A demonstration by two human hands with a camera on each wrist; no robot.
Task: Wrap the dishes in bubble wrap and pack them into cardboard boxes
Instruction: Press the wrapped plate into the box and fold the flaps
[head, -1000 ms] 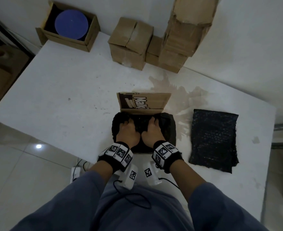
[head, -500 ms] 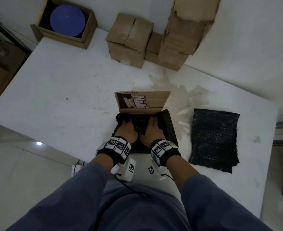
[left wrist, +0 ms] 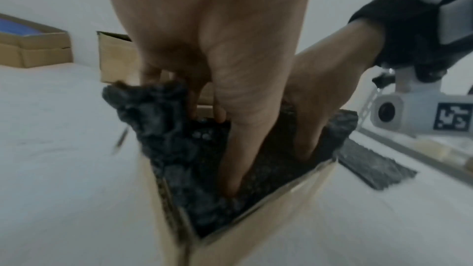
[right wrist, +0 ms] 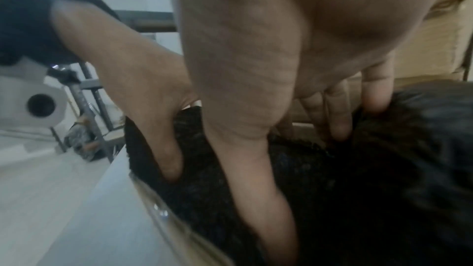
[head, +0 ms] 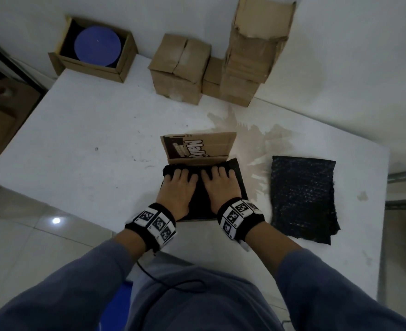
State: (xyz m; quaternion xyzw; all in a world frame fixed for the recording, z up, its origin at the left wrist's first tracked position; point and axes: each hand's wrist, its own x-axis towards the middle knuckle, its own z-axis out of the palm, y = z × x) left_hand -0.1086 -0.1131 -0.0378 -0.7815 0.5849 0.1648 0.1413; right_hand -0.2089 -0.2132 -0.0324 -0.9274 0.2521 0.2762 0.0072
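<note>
An open cardboard box (head: 241, 187) sits at the table's near edge, its printed flap (head: 199, 149) standing up on the far side. A black bubble-wrap bundle (head: 200, 199) fills it; whatever dish is inside is hidden. My left hand (head: 178, 187) and right hand (head: 221, 187) lie side by side on the bundle, fingers straight and pressing down into the wrap. In the left wrist view, the left hand (left wrist: 230, 68) pushes its thumb into the wrap (left wrist: 158, 120) by the box wall (left wrist: 268, 219). In the right wrist view, the right hand (right wrist: 256, 68) presses the wrap (right wrist: 358, 189).
A folded black bubble-wrap sheet (head: 302, 199) lies to the right of the box. At the back left an open box (head: 125, 65) holds blue plates (head: 97, 50). Closed boxes (head: 180, 72) and a tall stack (head: 252, 56) stand against the wall.
Both hands have stayed on the black wrap and slid slightly toward the printed flap, with the fingers now spread flatter. The box has not shifted.
</note>
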